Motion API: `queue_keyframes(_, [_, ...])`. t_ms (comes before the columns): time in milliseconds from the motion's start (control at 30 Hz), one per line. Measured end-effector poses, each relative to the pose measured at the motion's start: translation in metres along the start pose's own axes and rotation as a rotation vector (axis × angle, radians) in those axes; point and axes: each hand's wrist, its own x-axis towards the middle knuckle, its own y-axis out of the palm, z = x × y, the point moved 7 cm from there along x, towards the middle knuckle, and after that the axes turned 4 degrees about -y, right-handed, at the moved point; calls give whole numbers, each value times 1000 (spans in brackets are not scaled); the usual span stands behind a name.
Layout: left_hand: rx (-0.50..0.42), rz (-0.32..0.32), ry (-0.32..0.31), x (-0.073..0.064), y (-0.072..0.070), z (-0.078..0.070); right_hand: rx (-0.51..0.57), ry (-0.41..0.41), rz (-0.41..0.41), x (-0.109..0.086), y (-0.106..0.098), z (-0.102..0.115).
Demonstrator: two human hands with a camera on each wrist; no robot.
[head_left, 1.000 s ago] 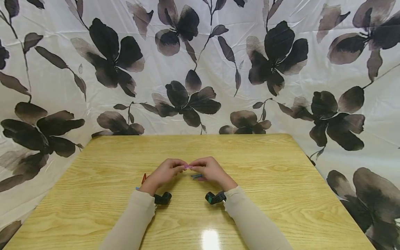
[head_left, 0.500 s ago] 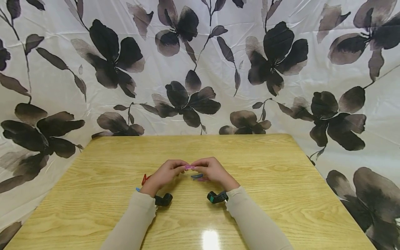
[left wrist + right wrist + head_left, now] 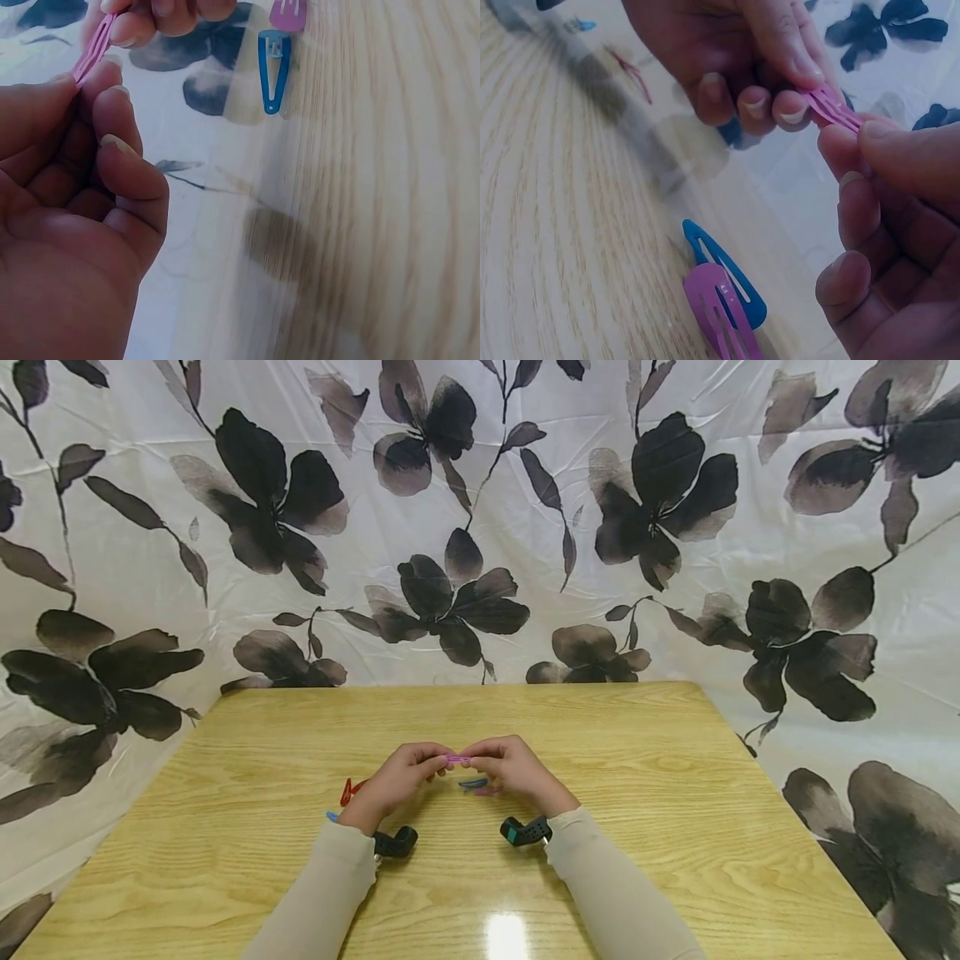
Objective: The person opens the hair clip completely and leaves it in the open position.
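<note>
Drifting slightly to the right since a second ago, both hands have shifted across the table, the right one a little more than the left, so that the pink hair clip shows more fully between them and the red clip lies less covered by the left wrist. That pink hair clip (image 3: 832, 110) is held up above the table (image 3: 637, 760), spanning the small gap between the two hands. The left hand (image 3: 401, 777) pinches its left end between thumb and forefinger, the other fingers bent loosely beneath; the right hand (image 3: 517, 768) pinches the right end in the same manner, its spare fingers curled too.

Nearer than the held clip, and just left of the right hand, a blue clip (image 3: 265, 71) lies on the wood with a second pink clip (image 3: 703, 285) close beside it — the right wrist view shows the pink one partly across the blue, though I cannot tell whether they touch. To the left, by the left wrist, sits the red clip (image 3: 347, 792), and a little nearer is a light blue clip (image 3: 332, 816), mostly hidden by the arm.

Cream sleeves (image 3: 322, 877) reach in from the near edge. Beyond the far edge hangs a white cloth (image 3: 525, 527) printed with dark flowers.
</note>
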Motion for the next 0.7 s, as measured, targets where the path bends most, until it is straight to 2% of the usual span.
queue_keyframes(400, [-11,17,30,1,0,0,30,-40,51,-2,-1,2])
queue_keyframes(700, [-41,47,40,3,0,5,44,-62,90,-3,1,7])
